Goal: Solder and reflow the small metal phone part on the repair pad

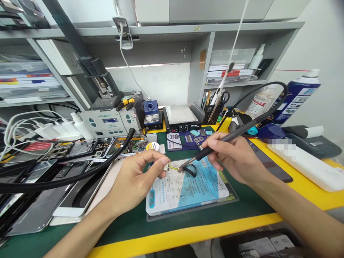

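Note:
My right hand (233, 156) grips a black soldering iron (231, 134) like a pen; its metal tip points left and down onto a small circuit part (170, 167). My left hand (139, 173) pinches that small part between thumb and forefinger, holding it just above a blue and white printed work mat (185, 188). A thick black cable (264, 89) runs from the iron's rear up and back to the right. A small black loop (191, 171) lies on the mat just below the iron's tip.
Several phones and screens (67, 168) lie at the left. A soldering station (107, 122), a blue tip-cleaner holder (150, 113) and a hot plate (182, 118) stand at the back. A spray can (298, 96) and white keyboard (303, 161) are at the right. Another black hose (80, 175) crosses the left.

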{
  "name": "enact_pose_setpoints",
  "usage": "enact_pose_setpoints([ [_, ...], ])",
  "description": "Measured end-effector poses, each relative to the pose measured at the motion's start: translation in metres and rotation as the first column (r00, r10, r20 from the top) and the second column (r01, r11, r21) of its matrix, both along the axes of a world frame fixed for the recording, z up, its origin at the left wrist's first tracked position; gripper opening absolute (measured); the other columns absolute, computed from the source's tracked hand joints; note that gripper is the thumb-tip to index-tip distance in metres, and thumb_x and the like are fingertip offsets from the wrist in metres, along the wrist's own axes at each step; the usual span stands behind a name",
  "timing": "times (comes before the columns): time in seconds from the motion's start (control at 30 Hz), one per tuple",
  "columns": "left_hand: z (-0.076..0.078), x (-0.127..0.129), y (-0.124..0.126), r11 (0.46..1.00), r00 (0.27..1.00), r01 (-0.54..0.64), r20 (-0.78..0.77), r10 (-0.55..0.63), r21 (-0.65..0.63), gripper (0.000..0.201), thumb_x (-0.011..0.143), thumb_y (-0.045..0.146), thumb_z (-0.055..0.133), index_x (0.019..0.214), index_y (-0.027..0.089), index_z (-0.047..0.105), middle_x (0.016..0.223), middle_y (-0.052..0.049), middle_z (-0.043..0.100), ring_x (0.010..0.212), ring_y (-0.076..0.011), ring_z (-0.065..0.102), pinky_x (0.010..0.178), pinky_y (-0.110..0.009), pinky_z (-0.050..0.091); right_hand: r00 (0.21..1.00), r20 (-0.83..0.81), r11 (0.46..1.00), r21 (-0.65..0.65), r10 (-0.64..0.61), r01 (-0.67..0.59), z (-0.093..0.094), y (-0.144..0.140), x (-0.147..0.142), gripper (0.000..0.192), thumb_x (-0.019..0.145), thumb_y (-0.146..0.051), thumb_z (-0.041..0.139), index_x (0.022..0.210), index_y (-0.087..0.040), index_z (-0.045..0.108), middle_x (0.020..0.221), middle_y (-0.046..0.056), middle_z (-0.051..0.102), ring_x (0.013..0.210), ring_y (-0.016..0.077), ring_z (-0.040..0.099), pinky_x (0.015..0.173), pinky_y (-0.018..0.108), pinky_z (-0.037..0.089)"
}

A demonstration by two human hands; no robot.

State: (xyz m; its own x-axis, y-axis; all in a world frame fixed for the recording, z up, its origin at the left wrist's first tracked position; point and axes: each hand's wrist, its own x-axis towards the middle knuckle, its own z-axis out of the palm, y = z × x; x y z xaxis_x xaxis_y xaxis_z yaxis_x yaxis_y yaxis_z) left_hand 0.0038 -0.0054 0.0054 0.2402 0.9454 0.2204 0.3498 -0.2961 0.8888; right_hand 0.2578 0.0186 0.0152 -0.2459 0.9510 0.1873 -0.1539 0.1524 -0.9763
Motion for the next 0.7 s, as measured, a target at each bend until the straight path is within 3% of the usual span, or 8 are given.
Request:
enact_pose_setpoints([
  [0.7,-0.0005,-0.0007,0.0013,0.998,0.989,0.001,0.151,0.007,-0.057,0.023,0.095,0.041,0.065,0.092,0.020,0.073,0.066,0.003,0.068,0.064,-0.0117,0.062,0.065,-0.024,0.048,0.998,-0.051,0.988,-0.150,0.025,-0.032,0.0012,0.0023,-0.0004,0.025,0.083,-0.041,0.079,0.086,-0.016,0.076,0.059,0.001,0.065,0.041,0.0110,0.057,0.033,0.020,0.031],
])
